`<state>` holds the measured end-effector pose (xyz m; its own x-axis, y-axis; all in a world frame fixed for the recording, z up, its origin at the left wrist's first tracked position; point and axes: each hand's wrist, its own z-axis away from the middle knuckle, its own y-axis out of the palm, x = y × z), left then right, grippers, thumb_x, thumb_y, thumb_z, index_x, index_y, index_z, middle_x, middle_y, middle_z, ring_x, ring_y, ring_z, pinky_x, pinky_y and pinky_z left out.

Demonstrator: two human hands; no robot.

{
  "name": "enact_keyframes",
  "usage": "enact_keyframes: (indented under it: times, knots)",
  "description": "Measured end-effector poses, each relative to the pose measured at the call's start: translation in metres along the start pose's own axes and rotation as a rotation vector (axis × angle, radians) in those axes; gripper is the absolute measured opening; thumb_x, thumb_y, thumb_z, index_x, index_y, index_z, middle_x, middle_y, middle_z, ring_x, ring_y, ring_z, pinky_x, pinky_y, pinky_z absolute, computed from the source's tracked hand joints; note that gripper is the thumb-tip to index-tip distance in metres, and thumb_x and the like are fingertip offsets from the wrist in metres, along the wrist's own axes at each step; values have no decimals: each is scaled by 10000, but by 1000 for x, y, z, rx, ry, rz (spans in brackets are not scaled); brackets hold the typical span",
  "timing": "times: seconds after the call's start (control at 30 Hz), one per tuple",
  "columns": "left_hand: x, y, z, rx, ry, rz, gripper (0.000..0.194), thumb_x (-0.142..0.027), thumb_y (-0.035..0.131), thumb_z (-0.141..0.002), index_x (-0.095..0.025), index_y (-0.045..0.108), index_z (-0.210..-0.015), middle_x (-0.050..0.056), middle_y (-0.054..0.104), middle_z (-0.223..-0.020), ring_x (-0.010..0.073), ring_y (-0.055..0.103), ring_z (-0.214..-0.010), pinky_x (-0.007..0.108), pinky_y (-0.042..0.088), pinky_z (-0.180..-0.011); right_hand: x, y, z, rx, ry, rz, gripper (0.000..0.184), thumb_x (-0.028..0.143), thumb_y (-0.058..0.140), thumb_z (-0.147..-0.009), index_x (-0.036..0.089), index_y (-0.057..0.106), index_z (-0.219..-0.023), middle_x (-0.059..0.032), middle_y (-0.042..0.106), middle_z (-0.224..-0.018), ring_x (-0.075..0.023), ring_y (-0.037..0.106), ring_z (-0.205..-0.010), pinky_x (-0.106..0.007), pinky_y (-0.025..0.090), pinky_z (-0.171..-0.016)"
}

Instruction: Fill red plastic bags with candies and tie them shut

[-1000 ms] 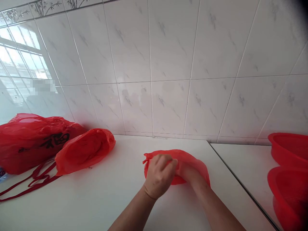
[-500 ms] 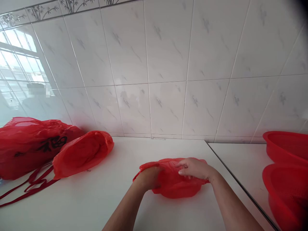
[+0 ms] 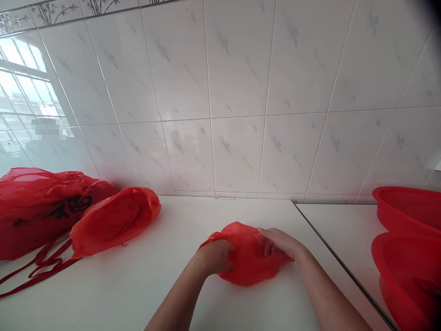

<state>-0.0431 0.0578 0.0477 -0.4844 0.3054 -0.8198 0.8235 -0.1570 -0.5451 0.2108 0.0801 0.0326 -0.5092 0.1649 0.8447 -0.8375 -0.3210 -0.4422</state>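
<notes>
A thin red plastic bag (image 3: pixel 246 257) lies crumpled on the white countertop (image 3: pixel 172 289). My left hand (image 3: pixel 218 257) reaches into the bag from its left side; the red film hides its fingers, so their grip does not show. At the bag's right side, my right hand (image 3: pixel 277 241) has its fingers curled in on the film and holds it. Whether anything is inside the bag cannot be made out.
On the left rest a large full red bag (image 3: pixel 37 207) with dark lettering and straps, and a smaller red bag (image 3: pixel 115 220) leaning against it. Two red plastic basins (image 3: pixel 396 248) stand at right, past a dark seam (image 3: pixel 330 253). A tiled wall (image 3: pixel 237 151) rises behind.
My right hand's fingers have gone from loosely spread over the bag to curled on its right side. The bag has drawn in at the right and bunched up at the top.
</notes>
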Motion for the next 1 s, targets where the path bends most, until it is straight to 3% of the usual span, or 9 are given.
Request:
enact_keyframes:
  times: [0.13,0.2,0.3,0.4,0.5,0.63,0.77,0.87,1.0]
  knots:
    - [-28,-6,5,187,110,-139,159,-213,580,-681,-285,690,-772,20,662,-750,154,545,-527,247,342,-439,16,-1,11,57,-104,-14,465,594,443,-827,178,569,-661,-37,648,-648,-149,597,-613,-254,437,-620]
    - [-40,-10,5,71,222,-236,217,-201,501,-751,-276,666,-870,28,650,-829,167,568,-646,255,395,-519,26,-4,19,62,-147,-5,435,552,480,-824,181,559,-610,-31,651,-667,-150,608,-633,-257,456,-657]
    - [-43,-18,3,-133,303,-438,329,-166,566,-698,-257,636,-1006,68,619,-999,224,557,-886,316,433,-714,37,-5,25,40,-176,17,441,532,477,-831,170,572,-597,-48,656,-660,-161,620,-626,-277,475,-660]
    - [-30,-25,-1,-121,150,-458,467,-163,642,-605,-264,635,-1060,85,621,-1048,256,557,-918,324,422,-719,49,-2,29,6,-212,24,416,498,463,-842,153,601,-654,-72,671,-698,-160,620,-610,-272,470,-592]
    - [-14,-25,-7,-14,-66,-286,264,-226,597,-658,-246,676,-909,61,665,-844,211,585,-701,272,389,-567,67,5,42,-82,-278,9,349,447,451,-858,162,605,-725,-55,674,-764,-135,608,-647,-244,456,-598]
    - [-3,-20,-16,139,-175,-52,151,-312,547,-736,-201,646,-759,28,626,-605,170,547,-512,250,371,-475,90,19,81,-269,-423,-5,258,405,463,-866,197,608,-823,-10,648,-808,-116,587,-712,-227,440,-642]
    - [5,-17,-19,356,-319,434,275,-413,648,-715,-198,640,-887,49,684,-751,210,635,-642,285,470,-569,94,27,138,-334,-455,92,218,385,491,-858,224,625,-798,19,622,-745,-110,540,-651,-224,408,-586]
    - [17,-15,-19,469,-363,802,307,-413,699,-708,-212,625,-928,50,685,-882,222,657,-782,322,509,-699,81,8,179,-468,-351,185,153,362,538,-829,254,647,-816,19,650,-825,-135,570,-738,-242,434,-643]
    - [34,-12,-19,405,-392,986,264,-399,706,-725,-214,617,-892,21,663,-818,181,644,-710,296,514,-666,35,-56,217,-751,4,323,195,408,581,-775,257,663,-868,-37,663,-891,-191,591,-776,-293,446,-655]
